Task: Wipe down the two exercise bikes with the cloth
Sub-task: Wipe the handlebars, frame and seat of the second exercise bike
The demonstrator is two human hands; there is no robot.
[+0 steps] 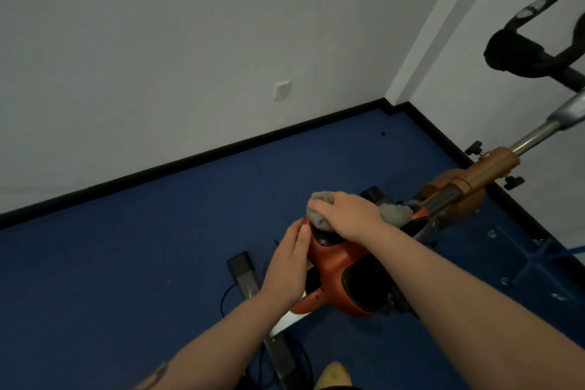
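Note:
An orange and black exercise bike (456, 187) stands below me, its saddle (345, 266) in the middle of the view. My right hand (345, 212) presses a grey cloth (323, 209) onto the nose of the saddle, with the cloth bunched under the palm and trailing out to the right. My left hand (289, 266) lies flat against the saddle's left side, fingers together, steadying it. The black handlebars (531, 54) rise at the upper right on a chrome post (538, 136). Only one bike is in view.
The floor is blue carpet (126, 263) with a black skirting along white walls. A wall socket (281, 90) sits on the far wall. The bike's rear stabiliser bar (243, 275) and a black cable lie on the floor at my left. A blue metal frame (535, 263) is at right.

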